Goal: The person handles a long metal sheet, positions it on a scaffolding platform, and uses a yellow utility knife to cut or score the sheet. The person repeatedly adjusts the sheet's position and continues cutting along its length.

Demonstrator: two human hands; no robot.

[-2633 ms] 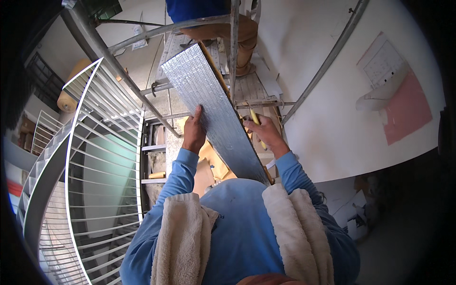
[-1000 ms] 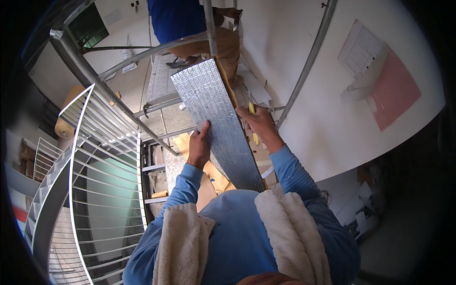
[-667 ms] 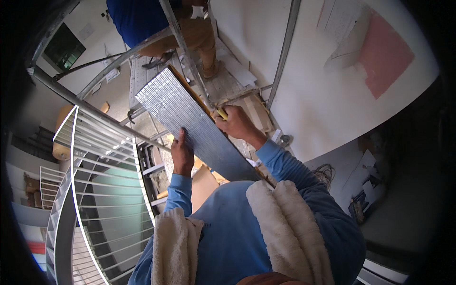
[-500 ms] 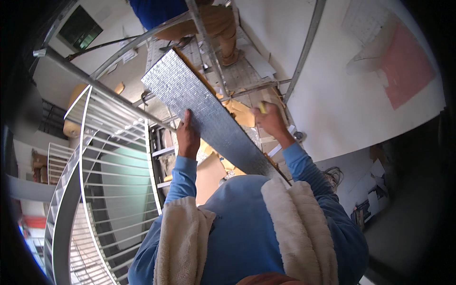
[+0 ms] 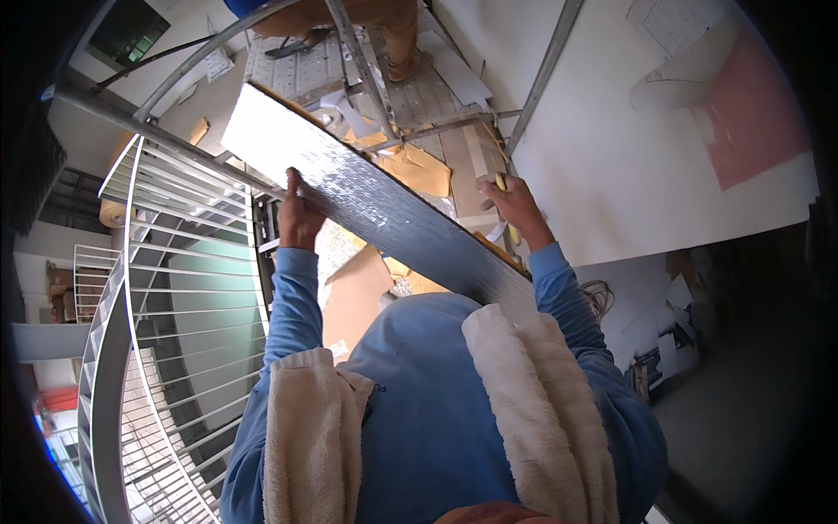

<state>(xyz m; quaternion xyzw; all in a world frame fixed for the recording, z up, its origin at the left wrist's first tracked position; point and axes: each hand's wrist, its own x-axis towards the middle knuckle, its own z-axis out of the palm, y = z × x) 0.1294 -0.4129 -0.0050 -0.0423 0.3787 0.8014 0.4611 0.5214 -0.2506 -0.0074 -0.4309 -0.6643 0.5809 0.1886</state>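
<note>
A long foil-faced insulation strip (image 5: 375, 196) slants across in front of me, from upper left down to my right side. Its silver face is up, and a yellow-brown layer shows along its far edge. My left hand (image 5: 301, 214) is closed on the strip's near edge, thumb on the foil and fingers hidden beneath. Beyond the strip's right part, my right hand (image 5: 522, 210) is closed around a slim yellow tool (image 5: 501, 182). Parts of the tool show above and below the fist; its exact kind is unclear. This hand appears apart from the foil.
Metal scaffold tubes (image 5: 362, 70) cross ahead, where another person's leg (image 5: 400, 39) stands on the perforated platform (image 5: 301, 70). Yellow insulation scraps (image 5: 419, 170) and a brown sheet (image 5: 362, 284) lie below. White railings (image 5: 196, 288) run on the left; a pale wall (image 5: 624, 131) rises on the right.
My left hand and the strip's far end have shifted left in view. My right hand has turned and moved slightly right, showing more of the yellow tool. The surroundings have also shifted in view.
</note>
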